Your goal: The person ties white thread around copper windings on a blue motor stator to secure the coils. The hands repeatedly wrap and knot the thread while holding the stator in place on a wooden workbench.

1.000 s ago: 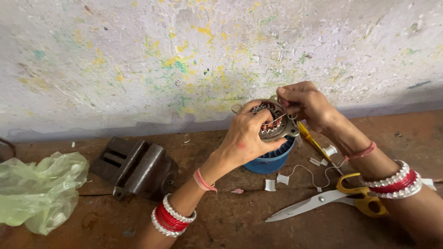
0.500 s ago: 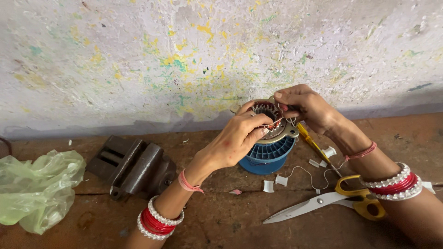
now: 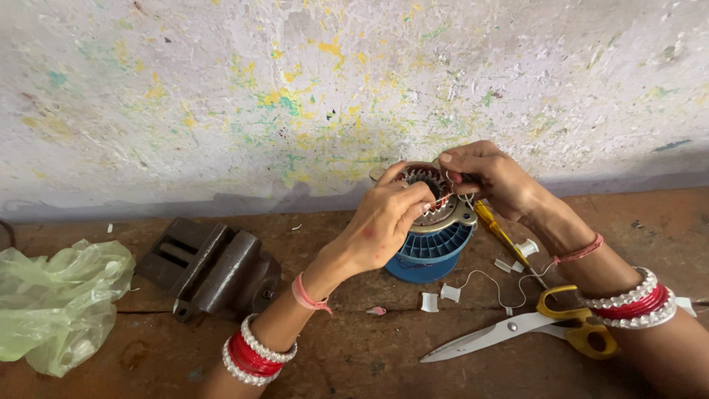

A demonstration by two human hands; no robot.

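Stator on blue stand, scissors and vise nearby.

The motor stator I work on is a round metal ring with toothed slots around its inner edge and reddish copper winding showing in those slots; it sits tilted toward me on top of a blue ribbed plastic cup, which stands upright on the brown worktop close to the speckled wall; a grey metal flange of the stator juts out at its right side, just above the cup's rim; my left hand pinches at the stator's near edge, fingertips touching the teeth; my right hand curls over its far right edge, fingers pressed on the top; a thin white thread trails from the piece down across the table.
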